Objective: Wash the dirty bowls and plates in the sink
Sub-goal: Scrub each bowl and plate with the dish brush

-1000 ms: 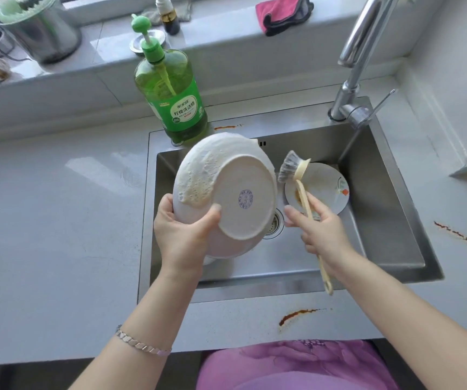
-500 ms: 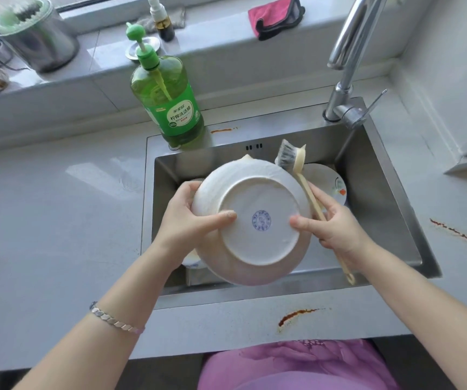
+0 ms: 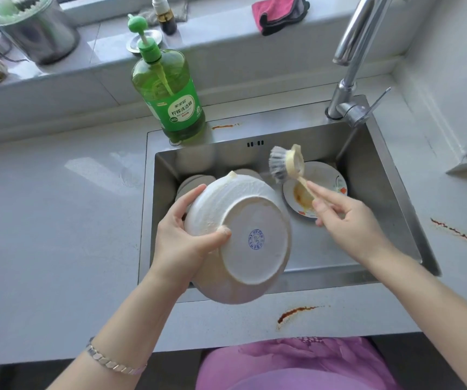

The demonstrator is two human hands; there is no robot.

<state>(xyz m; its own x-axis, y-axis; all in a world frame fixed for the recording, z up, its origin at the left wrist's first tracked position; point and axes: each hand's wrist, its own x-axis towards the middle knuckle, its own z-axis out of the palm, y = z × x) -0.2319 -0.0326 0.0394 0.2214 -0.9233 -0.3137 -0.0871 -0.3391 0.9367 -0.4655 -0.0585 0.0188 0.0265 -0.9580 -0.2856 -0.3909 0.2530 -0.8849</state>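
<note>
Over the sink's (image 3: pixel 395 192) near edge, her left hand (image 3: pixel 183 243) clamps the rim of a sudsy white bowl (image 3: pixel 240 237), thumb pressed on its upturned base, underside facing her. To the right, her right hand (image 3: pixel 347 220) pinches a dish brush (image 3: pixel 287 164) by its handle, bristles raised above a stained plate (image 3: pixel 325 181) lying in the basin.

The head-worn camera looks steeply down, close over the sink (image 3: pixel 390 192) and counter (image 3: pixel 57 235).

Left hand (image 3: pixel 183 243) grips soapy bowl (image 3: pixel 240 237) (underside up); right hand (image 3: pixel 347 220) holds brush (image 3: pixel 287 164).
</note>
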